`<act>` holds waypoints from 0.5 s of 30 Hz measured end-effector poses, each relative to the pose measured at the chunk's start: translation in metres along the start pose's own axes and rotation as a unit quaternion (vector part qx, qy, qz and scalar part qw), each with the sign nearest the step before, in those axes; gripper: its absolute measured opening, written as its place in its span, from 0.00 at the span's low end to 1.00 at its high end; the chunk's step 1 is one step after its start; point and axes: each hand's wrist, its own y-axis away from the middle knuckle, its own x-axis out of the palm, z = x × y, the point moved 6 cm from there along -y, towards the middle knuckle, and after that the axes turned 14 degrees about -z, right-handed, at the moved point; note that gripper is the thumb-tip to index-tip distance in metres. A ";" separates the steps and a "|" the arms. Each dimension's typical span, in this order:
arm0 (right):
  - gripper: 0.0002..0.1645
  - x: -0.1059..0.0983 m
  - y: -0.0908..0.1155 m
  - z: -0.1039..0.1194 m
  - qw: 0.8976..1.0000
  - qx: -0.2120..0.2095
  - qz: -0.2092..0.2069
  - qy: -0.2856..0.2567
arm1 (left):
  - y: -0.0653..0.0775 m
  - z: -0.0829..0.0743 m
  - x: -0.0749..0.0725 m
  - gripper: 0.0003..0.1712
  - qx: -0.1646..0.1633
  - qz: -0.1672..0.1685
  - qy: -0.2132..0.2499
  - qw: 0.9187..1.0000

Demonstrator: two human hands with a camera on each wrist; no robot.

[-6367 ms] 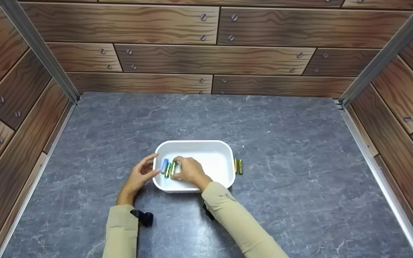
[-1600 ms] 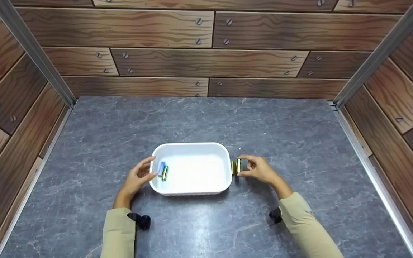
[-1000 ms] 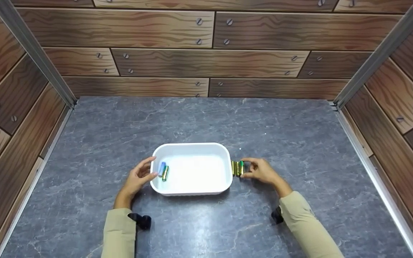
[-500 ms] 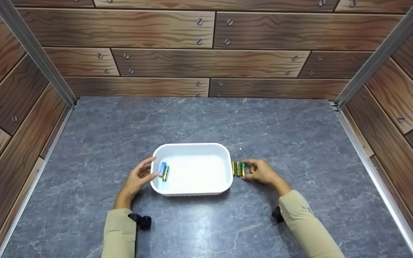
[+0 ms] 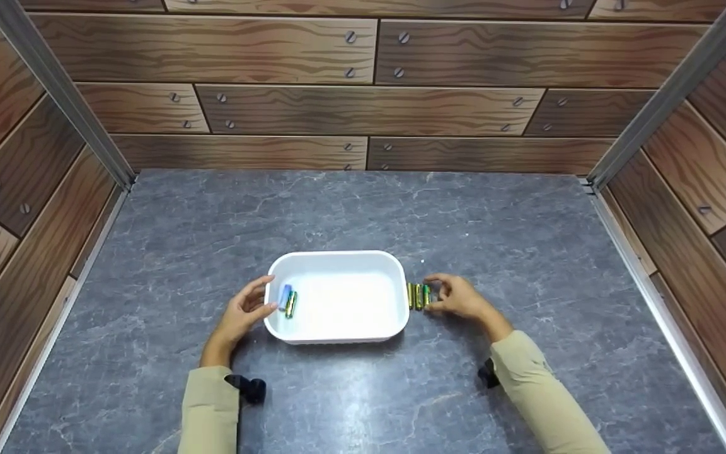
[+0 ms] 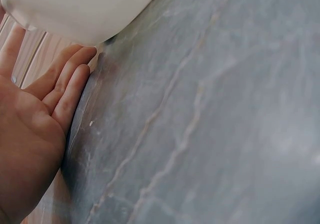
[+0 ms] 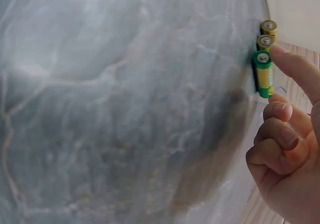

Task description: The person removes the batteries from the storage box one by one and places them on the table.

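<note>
A white plastic tub (image 5: 338,339) sits on the grey surface, with a blue battery (image 5: 285,297) and a green-and-gold battery (image 5: 291,304) at its left end. My left hand (image 5: 242,315) touches that end, thumb and index finger at the rim; the other fingers lie loose below in the left wrist view. Three batteries stand side by side against the tub's right wall, two gold (image 7: 268,27) and one green-topped (image 7: 262,67). My right hand (image 5: 460,297) is beside the green-topped battery, thumb and index finger spread around its two ends and seemingly not gripping it.
Wood-patterned panels (image 5: 275,107) close off the back and both sides, with metal posts (image 5: 60,94) at the corners. A tiny white speck (image 5: 422,261) lies beyond the right-hand batteries. Black wrist cameras (image 5: 249,389) hang below the sleeves.
A green-and-gold battery has left the tub and joined the two gold ones on the right. Just now my right fingers have eased off it and lifted slightly. The left hand stays put.
</note>
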 end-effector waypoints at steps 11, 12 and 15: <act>0.23 -0.005 -0.004 0.033 0.998 -0.020 -0.050 0.020 | 0.000 0.000 0.000 0.34 -0.005 -0.002 0.007 1.000; 0.22 -0.004 -0.003 0.037 0.998 -0.019 -0.056 0.019 | 0.000 0.000 0.000 0.34 -0.004 -0.002 0.007 1.000; 0.20 -0.001 -0.002 0.047 0.998 -0.017 -0.063 0.008 | 0.000 0.000 0.000 0.34 -0.005 0.002 0.008 1.000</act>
